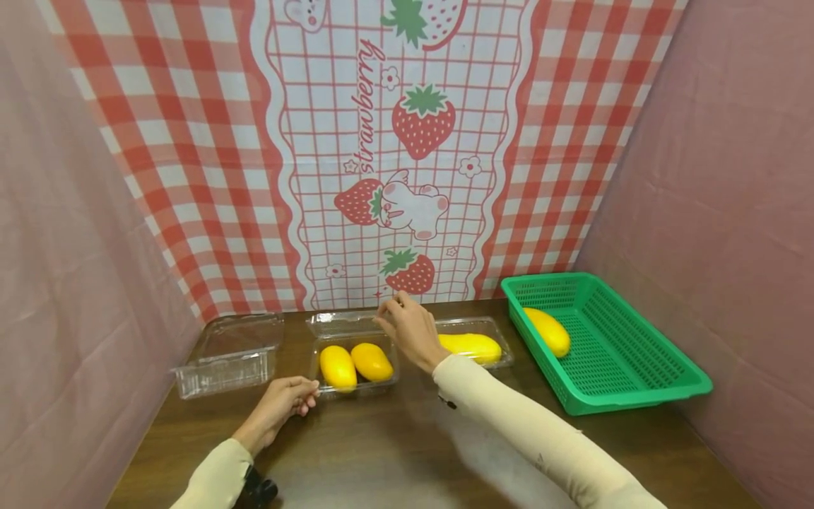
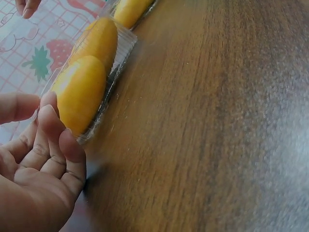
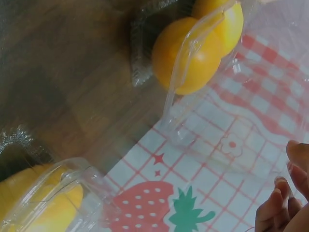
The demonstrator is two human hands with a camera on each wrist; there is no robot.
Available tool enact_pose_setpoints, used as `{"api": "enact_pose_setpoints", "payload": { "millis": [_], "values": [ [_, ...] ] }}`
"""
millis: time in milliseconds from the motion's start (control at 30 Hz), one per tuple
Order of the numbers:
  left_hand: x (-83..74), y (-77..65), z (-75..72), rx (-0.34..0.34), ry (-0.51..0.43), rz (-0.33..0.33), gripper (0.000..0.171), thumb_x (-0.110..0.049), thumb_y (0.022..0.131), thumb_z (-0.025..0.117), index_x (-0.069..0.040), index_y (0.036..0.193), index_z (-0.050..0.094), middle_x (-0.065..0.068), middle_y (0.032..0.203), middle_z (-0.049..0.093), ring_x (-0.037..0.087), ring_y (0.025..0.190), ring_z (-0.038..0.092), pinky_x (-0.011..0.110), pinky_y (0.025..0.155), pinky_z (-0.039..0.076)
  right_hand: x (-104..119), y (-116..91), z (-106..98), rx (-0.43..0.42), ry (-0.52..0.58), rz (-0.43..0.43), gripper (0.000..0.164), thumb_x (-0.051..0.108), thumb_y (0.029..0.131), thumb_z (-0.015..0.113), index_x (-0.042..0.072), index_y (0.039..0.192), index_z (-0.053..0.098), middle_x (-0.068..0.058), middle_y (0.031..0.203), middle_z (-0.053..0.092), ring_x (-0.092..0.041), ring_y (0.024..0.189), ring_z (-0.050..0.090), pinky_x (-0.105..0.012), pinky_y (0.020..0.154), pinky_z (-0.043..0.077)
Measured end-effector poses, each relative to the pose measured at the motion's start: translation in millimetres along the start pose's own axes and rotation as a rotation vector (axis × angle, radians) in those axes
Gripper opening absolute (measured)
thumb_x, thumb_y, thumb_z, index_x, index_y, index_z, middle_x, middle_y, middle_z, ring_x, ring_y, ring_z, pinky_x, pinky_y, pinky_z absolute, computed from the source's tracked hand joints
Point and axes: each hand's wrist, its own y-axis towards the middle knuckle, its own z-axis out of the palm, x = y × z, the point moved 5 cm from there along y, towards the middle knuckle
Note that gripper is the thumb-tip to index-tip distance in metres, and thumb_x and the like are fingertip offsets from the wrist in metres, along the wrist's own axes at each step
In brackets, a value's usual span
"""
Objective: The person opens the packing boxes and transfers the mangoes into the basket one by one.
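My left hand [image 1: 282, 406] pinches the front left corner of a clear plastic clamshell box [image 1: 356, 387] between thumb and fingers. Two yellow mangoes lie side by side in that box, a left mango [image 1: 338, 367] and a right mango [image 1: 372, 362]. The raised clear lid [image 3: 227, 121] leans back behind them. Beside the lid's right edge is my right hand [image 1: 412, 331], its fingers loosely bent and a gap showing between thumb and fingertips. In the right wrist view these fingertips [image 3: 276, 198] appear right at the lid's corner.
A clear box [image 1: 222, 375] with its lid up stands at the left. Right of my right hand, another clear box [image 1: 505, 353] holds yellow mango [image 1: 473, 346] under clear plastic. A green basket [image 1: 636, 346] at the right contains one mango [image 1: 548, 332]. Checked cloth [image 1: 210, 141] hangs behind.
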Motion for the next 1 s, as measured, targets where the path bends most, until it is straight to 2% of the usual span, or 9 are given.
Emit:
{"api": "enact_pose_setpoints", "payload": {
  "millis": [233, 333, 500, 600, 1000],
  "values": [
    [1.2, -1.0, -0.9, 0.010, 0.005, 0.001, 0.026, -0.014, 0.101, 0.062, 0.012, 0.102, 0.066, 0.006, 0.079, 0.063, 0.010, 0.066, 0.054, 0.021, 0.060, 0.048, -14, 5, 2, -0.016, 0.023, 0.099, 0.012, 0.022, 0.095, 0.077, 0.013, 0.101, 0.072, -0.002, 0.095, 0.065, -0.017, 0.080, 0.064, -0.029, 0.064, 0.055],
    [1.7, -1.0, -1.3, 0.023, 0.001, 0.004, 0.025, -0.014, 0.101, 0.062, 0.011, 0.101, 0.066, 0.004, 0.078, 0.062, 0.010, 0.066, 0.054, 0.021, 0.060, 0.048, -21, 9, 3, -0.011, 0.053, 0.160, 0.012, 0.020, 0.095, 0.077, 0.013, 0.102, 0.072, -0.002, 0.097, 0.069, -0.018, 0.084, 0.066, -0.033, 0.069, 0.057],
    [1.2, -1.0, -0.2, 0.042, -0.009, 0.007, 0.025, -0.014, 0.101, 0.063, 0.010, 0.100, 0.065, 0.003, 0.076, 0.061, 0.010, 0.065, 0.054, 0.022, 0.061, 0.048, -34, 14, 7, 0.013, 0.099, 0.282, 0.013, 0.026, 0.097, 0.074, 0.016, 0.105, 0.071, 0.001, 0.100, 0.073, -0.018, 0.086, 0.068, -0.036, 0.074, 0.058],
    [0.2, -0.5, 0.5, 0.048, -0.013, 0.007, 0.025, -0.015, 0.101, 0.063, 0.010, 0.101, 0.065, 0.003, 0.076, 0.061, 0.011, 0.066, 0.054, 0.022, 0.061, 0.049, -40, 16, 9, 0.014, 0.126, 0.346, 0.015, 0.029, 0.098, 0.073, 0.016, 0.104, 0.071, 0.001, 0.100, 0.074, -0.019, 0.088, 0.069, -0.038, 0.075, 0.058],
    [2.2, 2.0, -2.2, 0.038, -0.036, 0.003, 0.022, -0.013, 0.101, 0.062, 0.008, 0.100, 0.067, 0.003, 0.076, 0.062, 0.011, 0.065, 0.055, 0.022, 0.061, 0.050, -56, 17, 28, 0.006, 0.178, 0.477, 0.015, 0.025, 0.097, 0.074, 0.010, 0.098, 0.074, -0.006, 0.096, 0.077, -0.025, 0.084, 0.071, -0.042, 0.075, 0.058]
  ]
}}
